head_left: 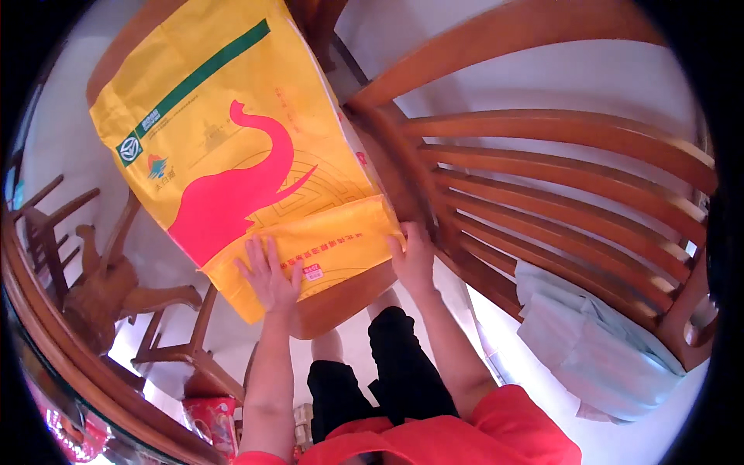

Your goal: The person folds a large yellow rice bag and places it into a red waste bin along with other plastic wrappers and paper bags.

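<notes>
A large yellow sack (209, 167), printed with a red elephant and a green stripe, lies flat on a wooden chair seat (349, 304). Its near end is turned over into a wide folded band (341, 244). My left hand (271, 277) rests on that band towards its left part, palm down with the fingers spread. At the band's right end, my right hand (415, 256) grips the edge, thumb on top and the other fingers at the side. The underside of the sack is hidden.
To the right stands a slatted wooden chair back (558, 178), with a pale green cloth (593, 345) draped at its lower end. A curved wooden table edge (62, 325) runs along the left. Below it are more wooden chairs (190, 356) and a red bag (211, 422).
</notes>
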{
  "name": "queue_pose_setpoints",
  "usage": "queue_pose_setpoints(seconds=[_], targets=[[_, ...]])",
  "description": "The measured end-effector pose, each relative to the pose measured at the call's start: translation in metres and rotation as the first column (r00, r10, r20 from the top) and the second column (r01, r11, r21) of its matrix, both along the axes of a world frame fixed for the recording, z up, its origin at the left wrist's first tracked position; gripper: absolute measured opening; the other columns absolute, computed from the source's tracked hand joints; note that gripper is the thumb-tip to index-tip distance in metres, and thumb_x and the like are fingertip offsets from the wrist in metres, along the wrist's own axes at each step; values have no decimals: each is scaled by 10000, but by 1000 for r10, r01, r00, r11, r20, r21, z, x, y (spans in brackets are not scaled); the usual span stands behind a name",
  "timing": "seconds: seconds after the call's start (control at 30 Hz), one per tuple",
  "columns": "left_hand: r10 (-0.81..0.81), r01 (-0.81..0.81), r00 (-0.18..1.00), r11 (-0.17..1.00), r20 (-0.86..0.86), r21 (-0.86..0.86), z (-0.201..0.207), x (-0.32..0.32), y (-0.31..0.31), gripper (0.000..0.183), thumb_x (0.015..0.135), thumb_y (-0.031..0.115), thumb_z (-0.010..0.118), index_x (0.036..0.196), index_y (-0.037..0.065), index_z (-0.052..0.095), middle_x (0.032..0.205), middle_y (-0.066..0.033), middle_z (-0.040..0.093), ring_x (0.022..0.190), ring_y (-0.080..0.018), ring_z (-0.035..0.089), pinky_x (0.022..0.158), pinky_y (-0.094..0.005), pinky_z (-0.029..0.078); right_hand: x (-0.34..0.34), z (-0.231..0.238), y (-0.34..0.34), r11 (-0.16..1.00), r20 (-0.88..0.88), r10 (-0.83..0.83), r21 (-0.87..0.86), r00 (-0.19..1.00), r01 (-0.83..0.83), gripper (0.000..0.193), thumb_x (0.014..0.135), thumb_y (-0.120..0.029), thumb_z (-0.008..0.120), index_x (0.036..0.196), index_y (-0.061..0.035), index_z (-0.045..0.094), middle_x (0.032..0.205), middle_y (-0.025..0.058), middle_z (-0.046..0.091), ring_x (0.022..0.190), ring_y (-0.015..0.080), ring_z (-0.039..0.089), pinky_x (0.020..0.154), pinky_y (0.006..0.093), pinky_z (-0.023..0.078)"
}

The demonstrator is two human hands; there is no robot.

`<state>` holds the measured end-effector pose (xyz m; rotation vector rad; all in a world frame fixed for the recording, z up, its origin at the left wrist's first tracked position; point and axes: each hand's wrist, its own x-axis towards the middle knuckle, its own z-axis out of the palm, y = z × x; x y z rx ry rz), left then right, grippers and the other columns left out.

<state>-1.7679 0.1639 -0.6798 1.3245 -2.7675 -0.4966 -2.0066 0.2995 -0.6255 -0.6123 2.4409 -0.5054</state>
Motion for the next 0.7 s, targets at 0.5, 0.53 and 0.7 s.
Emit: queue_pose_setpoints(seconds=[0.5,0.53,0.7], targets=[[23,-23,1000,999,-11,29,-1,0,-1,760,814,422,633,1432,88,341,1520,-149,241,1422,-328,195,1106,-632,88,11,-69,-66,984,-526,150,-4,837,-179,568,907,-143,516,1419,-14,308,1504,159,278,1395,356,260,1127,561,180],[24,-24,999,999,-23,25,-2,0,-1,755,812,437,633,1424,94,356,1520,-142,241,1424,-322,193,1103,-639,89,11,-69,-66,980,-540,145,-39,829,-197,563,906,-129,513,1420,-21,310,1502,163,280,1394,358,261,1125,561,185],[53,-49,996,997,-67,57,0,3,1,753,808,444,643,1420,98,371,1520,-139,246,1423,-319,198,1103,-639,88,1,-57,-57,818,-514,476,-39,714,-574,566,860,-36,504,1408,-44,363,1493,149,302,1397,338,262,1131,536,203]])
